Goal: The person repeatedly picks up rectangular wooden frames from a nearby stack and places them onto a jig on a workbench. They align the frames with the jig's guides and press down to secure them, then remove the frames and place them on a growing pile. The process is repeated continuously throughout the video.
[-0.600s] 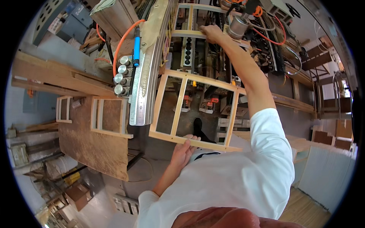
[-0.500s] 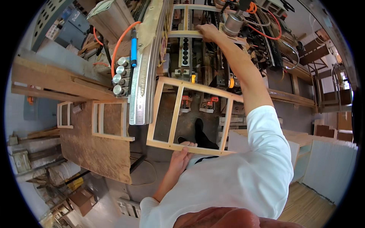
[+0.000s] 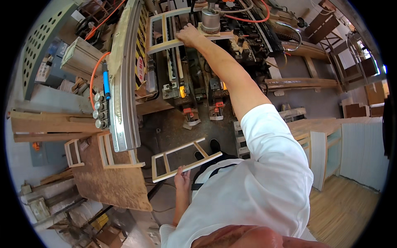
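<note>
My left hand [image 3: 182, 178] grips the near rail of a wooden frame [image 3: 188, 167], a rectangle with a crossbar, held low and tilted beside my body. With my arm stretched forward, my right hand [image 3: 189, 35] is closed at the near rail of a second wooden frame [image 3: 159, 47], which lies on the machine; its fingertips are partly hidden. Just right of that hand, a round metal cylinder [image 3: 211, 20] stands over a small wooden pad on this second frame.
A metal beam [image 3: 124, 120] juts toward me on the left, with round knobs [image 3: 99, 110] along its side. More wooden frames [image 3: 109, 155] lie on a brown board [image 3: 111, 188]. Red clamps [image 3: 190, 113] sit low on the machine's front. Pale panels [image 3: 359, 153] stand at right.
The frame in my left hand has gone down and tipped flatter, away from the machine's front. My right hand stays at the second frame's near rail while the view shifts.
</note>
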### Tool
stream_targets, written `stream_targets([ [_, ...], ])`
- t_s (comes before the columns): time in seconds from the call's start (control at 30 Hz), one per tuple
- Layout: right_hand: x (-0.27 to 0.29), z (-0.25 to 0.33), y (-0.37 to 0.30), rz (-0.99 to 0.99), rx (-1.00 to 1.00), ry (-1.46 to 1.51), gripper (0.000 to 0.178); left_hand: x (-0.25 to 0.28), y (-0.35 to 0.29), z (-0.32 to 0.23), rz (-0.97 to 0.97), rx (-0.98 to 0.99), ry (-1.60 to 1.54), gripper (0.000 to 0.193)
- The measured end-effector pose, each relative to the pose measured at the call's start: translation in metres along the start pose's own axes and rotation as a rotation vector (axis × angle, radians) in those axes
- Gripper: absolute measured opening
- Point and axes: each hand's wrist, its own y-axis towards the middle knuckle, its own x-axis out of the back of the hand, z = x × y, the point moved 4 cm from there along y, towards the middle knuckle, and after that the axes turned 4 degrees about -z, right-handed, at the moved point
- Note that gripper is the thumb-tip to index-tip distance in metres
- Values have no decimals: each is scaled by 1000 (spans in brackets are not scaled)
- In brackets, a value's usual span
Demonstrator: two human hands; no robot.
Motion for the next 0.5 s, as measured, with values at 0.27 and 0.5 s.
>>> stream_targets([
  [0.27, -2, -5, 3, -15, 37, 35, 17, 5, -7, 13, -144, -84, -103, 30],
  [0.5, 1, -3, 7, 130, -21, 108, 20, -5, -14, 25, -87, -102, -151, 19],
])
